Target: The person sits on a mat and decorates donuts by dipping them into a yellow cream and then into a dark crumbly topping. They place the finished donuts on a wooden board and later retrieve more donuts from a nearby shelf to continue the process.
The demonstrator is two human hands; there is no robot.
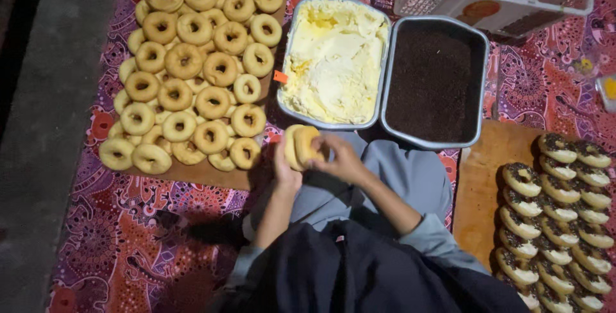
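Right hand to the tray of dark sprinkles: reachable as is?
Probably yes. The right hand sits just below the tray of dark sprinkles, nothing between them, but it helps the left hand hold a split doughnut.

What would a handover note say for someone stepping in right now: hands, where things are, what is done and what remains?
Left hand and right hand together hold one plain doughnut on edge, above the lap.
Tin of pale cream and tin of dark sprinkles sit just ahead, side by side.
Done: rows of topped doughnuts on the board at right.
Left: a big pile of plain doughnuts at left, plus the one in hand.
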